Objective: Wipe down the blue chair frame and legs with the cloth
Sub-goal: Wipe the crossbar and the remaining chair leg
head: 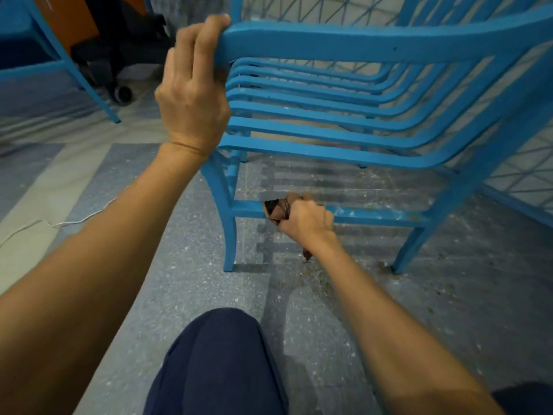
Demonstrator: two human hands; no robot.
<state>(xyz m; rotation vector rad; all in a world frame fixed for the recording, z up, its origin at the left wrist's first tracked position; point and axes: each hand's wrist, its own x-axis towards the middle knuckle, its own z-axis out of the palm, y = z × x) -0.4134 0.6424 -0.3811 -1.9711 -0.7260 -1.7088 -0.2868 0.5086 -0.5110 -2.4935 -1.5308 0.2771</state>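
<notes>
Cloth (276, 209) in right hand (306, 221) on chair (359, 43) rung.

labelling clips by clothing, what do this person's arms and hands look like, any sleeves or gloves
Both arms are bare to the frame's edge: no sleeve shows on the left forearm or the right forearm. The left hand and right hand wear no gloves, and no watch, band or ring shows. The only clothing in view is dark navy trousers over the knee.

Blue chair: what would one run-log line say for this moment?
left hand grips top rail | right hand holds dark cloth against lower rung | step: wiping frame
</notes>
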